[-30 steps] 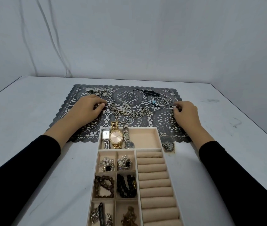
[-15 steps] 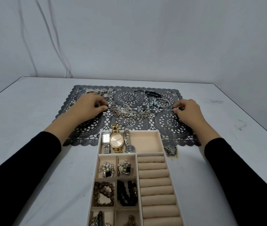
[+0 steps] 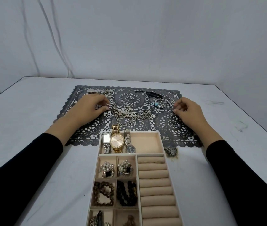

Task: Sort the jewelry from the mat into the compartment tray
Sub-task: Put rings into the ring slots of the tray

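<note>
A dark lace mat point(image 3: 129, 98) lies across the table's middle. On it are a silver chain necklace point(image 3: 126, 113) with a butterfly pendant, a silver bangle with blue beads point(image 3: 162, 103), a black bracelet point(image 3: 152, 94) and silver pieces point(image 3: 100, 91) at the back left. My left hand point(image 3: 87, 110) rests on the mat, its curled fingertips pinching at the chain's left end. My right hand point(image 3: 189, 111) pinches a small ring point(image 3: 173, 108) beside the bangle. The beige compartment tray point(image 3: 161, 144) stands in front of the mat.
The tray's top compartment holds three watches, including a gold watch point(image 3: 116, 141). Smaller compartments hold pearl brooches and bead bracelets, and the ring rolls point(image 3: 154, 185) fill the tray's right side. A small dark piece point(image 3: 170, 150) lies by the tray's right corner.
Both hands stay on the mat at the same spots; the fingertips have shifted only slightly. The view has tipped up a little.
</note>
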`<state>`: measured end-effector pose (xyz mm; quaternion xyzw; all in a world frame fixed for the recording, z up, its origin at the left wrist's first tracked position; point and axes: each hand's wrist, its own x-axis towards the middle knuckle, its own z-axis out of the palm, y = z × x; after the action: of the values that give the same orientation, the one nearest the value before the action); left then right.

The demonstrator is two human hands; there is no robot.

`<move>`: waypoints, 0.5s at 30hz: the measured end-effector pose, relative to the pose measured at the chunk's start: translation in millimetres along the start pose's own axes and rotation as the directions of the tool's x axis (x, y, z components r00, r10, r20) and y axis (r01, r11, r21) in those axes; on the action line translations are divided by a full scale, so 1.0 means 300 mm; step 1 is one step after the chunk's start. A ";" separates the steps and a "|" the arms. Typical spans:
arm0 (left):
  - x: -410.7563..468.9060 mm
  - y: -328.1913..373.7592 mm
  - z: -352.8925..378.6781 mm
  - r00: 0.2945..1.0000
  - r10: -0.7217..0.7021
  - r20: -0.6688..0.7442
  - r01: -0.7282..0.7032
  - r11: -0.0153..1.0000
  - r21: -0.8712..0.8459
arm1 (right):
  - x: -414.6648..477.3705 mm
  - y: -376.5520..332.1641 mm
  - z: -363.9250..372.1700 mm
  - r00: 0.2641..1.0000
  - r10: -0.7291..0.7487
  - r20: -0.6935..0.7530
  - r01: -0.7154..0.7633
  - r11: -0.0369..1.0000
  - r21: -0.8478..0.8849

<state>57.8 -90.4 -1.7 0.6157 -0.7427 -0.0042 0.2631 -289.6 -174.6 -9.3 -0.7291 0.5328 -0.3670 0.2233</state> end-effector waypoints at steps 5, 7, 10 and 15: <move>-0.027 0.019 -0.017 0.997 0.034 -0.062 -0.033 0.999 0.022 | -0.027 -0.011 0.001 0.999 0.001 -0.054 0.006 0.990 0.144; -0.044 0.034 -0.022 0.995 0.015 -0.094 -0.015 1.000 0.001 | -0.043 -0.021 0.000 0.998 0.044 -0.054 -0.030 0.970 0.240; -0.074 0.066 -0.035 0.989 -0.045 -0.141 0.032 0.995 -0.095 | -0.081 -0.047 -0.006 0.995 0.096 -0.028 -0.078 0.917 0.391; -0.121 0.117 -0.057 0.950 -0.159 -0.268 0.096 0.968 -0.233 | -0.149 -0.108 -0.022 0.990 0.142 0.017 -0.122 0.778 0.617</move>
<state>36.4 -43.2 10.8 0.6245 -0.6505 -0.0140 0.4320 -282.1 -121.3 4.7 -0.5717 0.4370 -0.5151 0.4658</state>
